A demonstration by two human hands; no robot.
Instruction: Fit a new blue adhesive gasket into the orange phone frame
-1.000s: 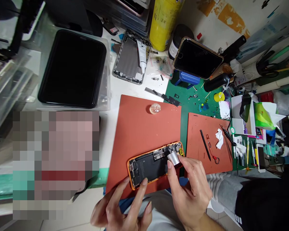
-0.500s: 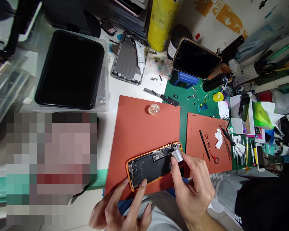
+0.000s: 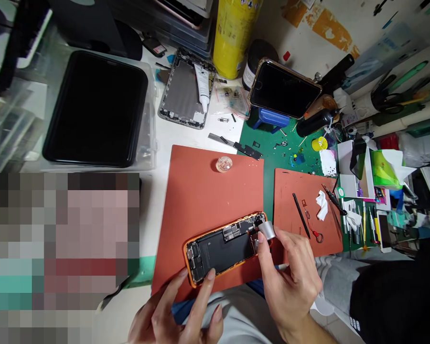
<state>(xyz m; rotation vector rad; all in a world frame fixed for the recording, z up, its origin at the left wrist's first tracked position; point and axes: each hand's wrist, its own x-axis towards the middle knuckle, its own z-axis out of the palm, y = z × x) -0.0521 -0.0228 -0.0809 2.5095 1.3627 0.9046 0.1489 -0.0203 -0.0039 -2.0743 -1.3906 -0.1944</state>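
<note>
An opened phone with an orange frame lies tilted on the red-brown mat, its dark battery and circuit boards showing. My left hand has its fingers spread, with two fingertips resting at the phone's left end and near edge. At the other end, my right hand pinches a small, shiny silver metal piece between thumb and fingers, over the phone's right corner. The exact kind of this piece cannot be made out. Part of that corner is hidden behind the hand and the piece.
A small clear round container sits on the mat. Tweezers-like tools, a black stick and tissue lie on a second mat at right. A phone leans on a blue stand; a black tablet lies at left.
The whole view has shifted slightly, moving the bench items a little left. The silver piece in my right hand has moved slightly relative to the phone; my left fingertips stay on the phone.
</note>
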